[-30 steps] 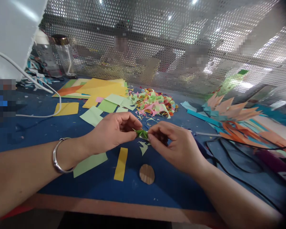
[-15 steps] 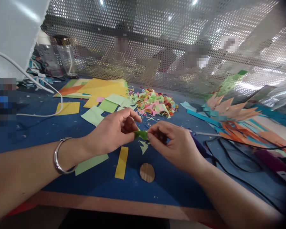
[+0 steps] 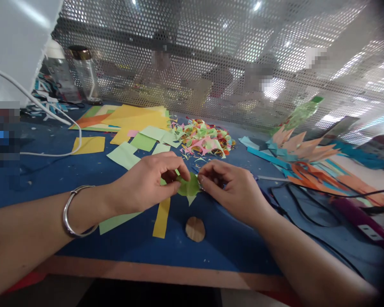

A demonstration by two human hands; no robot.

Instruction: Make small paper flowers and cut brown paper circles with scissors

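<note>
Between my two hands is a small rounded piece of green paper (image 3: 188, 186), with a crease line down its middle. My left hand (image 3: 158, 177) pinches its left edge between thumb and fingers. At its right edge, my right hand (image 3: 232, 187) grips it with thumb and fingertips. A pale green pointed scrap (image 3: 191, 199) lies just below the piece. Nearer to me on the blue table rests a brown cardboard disc (image 3: 195, 229). To its left is a yellow paper strip (image 3: 161, 219), its upper end close to my left hand.
Behind my hands lies a heap of coloured paper scraps (image 3: 208, 137). Yellow sheets (image 3: 136, 117) are stacked at back left, near two bottles (image 3: 86, 74). Peach and orange paper cutouts (image 3: 307, 149), black cables (image 3: 304, 209) and a purple power strip (image 3: 355, 221) occupy the right. A perforated metal panel (image 3: 192, 55) stands behind.
The green paper was folded or seen edge-on; now it lies opened out, showing its round face. My hands stay in nearly the same place, and the view has shifted slightly.
</note>
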